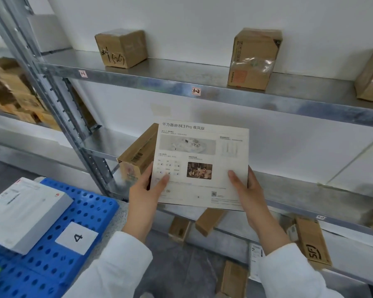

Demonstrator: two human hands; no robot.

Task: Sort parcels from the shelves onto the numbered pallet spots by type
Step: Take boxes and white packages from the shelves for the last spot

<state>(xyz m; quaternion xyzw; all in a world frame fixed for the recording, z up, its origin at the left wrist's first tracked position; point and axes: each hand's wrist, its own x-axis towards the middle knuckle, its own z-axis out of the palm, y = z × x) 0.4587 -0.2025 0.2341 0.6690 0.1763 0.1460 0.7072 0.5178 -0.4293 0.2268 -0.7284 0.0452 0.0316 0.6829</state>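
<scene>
While both grips hold it up in front of the grey metal shelf (293, 186), we judge the flat white printed carton (200, 166) light, stiff, a bit slick; best taken by its lower side edges. Our left grip (144, 190) and right grip (246, 194) each pinch a lower corner, thumbs on the face. Header reads "BE3 Pro". One shelf tag (196, 91) says "1-2"; the white card (77, 237) on the blue perforated plastic pallet (99, 203) says "4".

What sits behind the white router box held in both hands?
Past the left edge of the router box, a brown barcoded carton shows; its remainder is covered.
</scene>
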